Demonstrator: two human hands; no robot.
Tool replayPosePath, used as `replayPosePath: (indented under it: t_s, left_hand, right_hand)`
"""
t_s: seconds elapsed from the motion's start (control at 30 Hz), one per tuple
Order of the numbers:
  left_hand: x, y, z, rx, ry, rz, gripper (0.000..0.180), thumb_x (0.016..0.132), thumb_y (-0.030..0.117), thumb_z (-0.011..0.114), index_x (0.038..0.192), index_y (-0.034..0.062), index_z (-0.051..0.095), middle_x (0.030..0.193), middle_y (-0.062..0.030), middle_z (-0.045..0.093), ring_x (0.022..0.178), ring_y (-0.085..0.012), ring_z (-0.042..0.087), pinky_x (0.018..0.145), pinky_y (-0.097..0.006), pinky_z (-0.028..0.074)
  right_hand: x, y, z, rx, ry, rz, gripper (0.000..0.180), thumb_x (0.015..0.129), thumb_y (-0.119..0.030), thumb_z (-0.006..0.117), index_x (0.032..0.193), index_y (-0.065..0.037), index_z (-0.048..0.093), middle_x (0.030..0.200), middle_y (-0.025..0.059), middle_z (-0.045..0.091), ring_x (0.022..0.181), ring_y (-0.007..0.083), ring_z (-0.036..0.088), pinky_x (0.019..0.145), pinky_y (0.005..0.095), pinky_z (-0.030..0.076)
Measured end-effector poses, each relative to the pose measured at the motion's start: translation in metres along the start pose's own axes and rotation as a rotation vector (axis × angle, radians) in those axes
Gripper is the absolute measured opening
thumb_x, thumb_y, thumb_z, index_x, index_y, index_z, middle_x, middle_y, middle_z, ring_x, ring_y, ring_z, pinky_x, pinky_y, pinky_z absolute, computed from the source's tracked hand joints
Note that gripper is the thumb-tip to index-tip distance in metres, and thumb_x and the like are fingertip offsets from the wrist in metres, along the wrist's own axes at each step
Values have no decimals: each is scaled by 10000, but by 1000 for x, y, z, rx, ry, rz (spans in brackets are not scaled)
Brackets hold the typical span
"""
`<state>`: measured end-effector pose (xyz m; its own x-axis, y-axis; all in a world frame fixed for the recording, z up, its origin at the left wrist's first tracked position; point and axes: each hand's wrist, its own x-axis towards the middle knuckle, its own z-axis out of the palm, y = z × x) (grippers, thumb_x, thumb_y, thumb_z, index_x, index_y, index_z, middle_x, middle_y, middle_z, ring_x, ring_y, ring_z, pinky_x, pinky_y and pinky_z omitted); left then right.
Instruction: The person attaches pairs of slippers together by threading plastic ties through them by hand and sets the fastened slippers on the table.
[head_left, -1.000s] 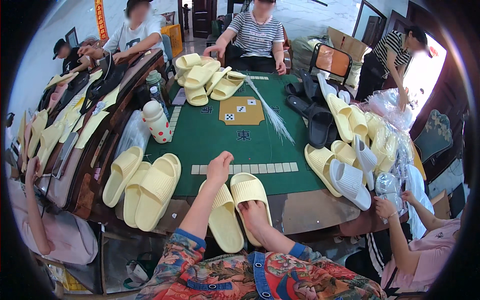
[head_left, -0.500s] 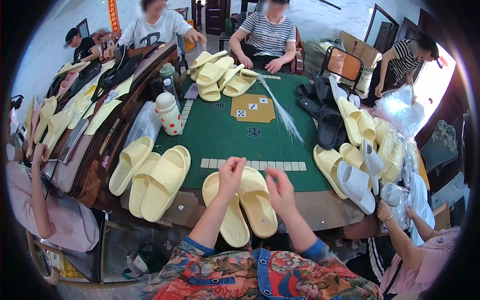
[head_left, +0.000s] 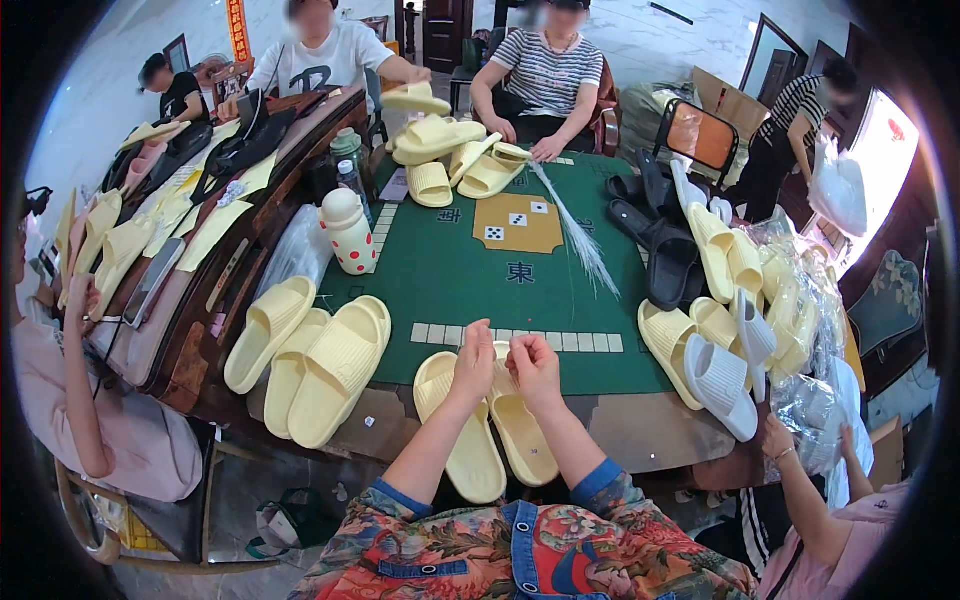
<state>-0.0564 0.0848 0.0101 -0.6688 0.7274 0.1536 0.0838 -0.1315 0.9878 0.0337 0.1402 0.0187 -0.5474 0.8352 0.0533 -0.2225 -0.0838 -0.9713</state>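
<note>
A pair of pale yellow slippers lies at the near table edge, a left slipper (head_left: 470,462) and a right slipper (head_left: 522,437), toes away from me. Over their front parts hover my left hand (head_left: 474,366) and my right hand (head_left: 536,372), close together. Both have fingers pinched; whatever they hold, if anything, is too small to make out. The hands partly hide the slippers' straps. Beyond them a row of white tiles (head_left: 585,342) is set along the green table mat (head_left: 450,290). A bundle of thin white strands (head_left: 575,235) lies farther back on the mat.
Several yellow slippers (head_left: 335,365) stand at the left, near a dotted white bottle (head_left: 346,232). Grey slippers (head_left: 722,385), black slippers (head_left: 672,262) and bagged yellow slippers (head_left: 795,315) crowd the right. Across the table, a person's hand lifts a slipper (head_left: 415,98) near a slipper pile (head_left: 430,140).
My right hand has come in beside my left, its fingers now pinched. Across the table, a person has raised a yellow slipper. At the far right, another person has lifted a clear bag.
</note>
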Motion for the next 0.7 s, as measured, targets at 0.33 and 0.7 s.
replayPosePath:
  t_s: [0.33,0.7]
  left_hand:
    - [-8,10,-2,294,-113,106,573,909,477,211,1254,26,286,855,-200,573,851,-354,560,754,-399,413]
    - [-17,14,13,745,-250,467,310,802,311,542,974,57,583,904,-92,563,889,-267,513,835,-385,323]
  right_hand:
    - [1,-2,0,-193,-126,-74,77,863,-94,505,832,-24,514,704,-6,539,633,52,490,555,196,407]
    - [11,-37,-66,498,388,-163,100,867,-167,506,846,-91,445,602,-3,462,517,97,434,463,225,357]
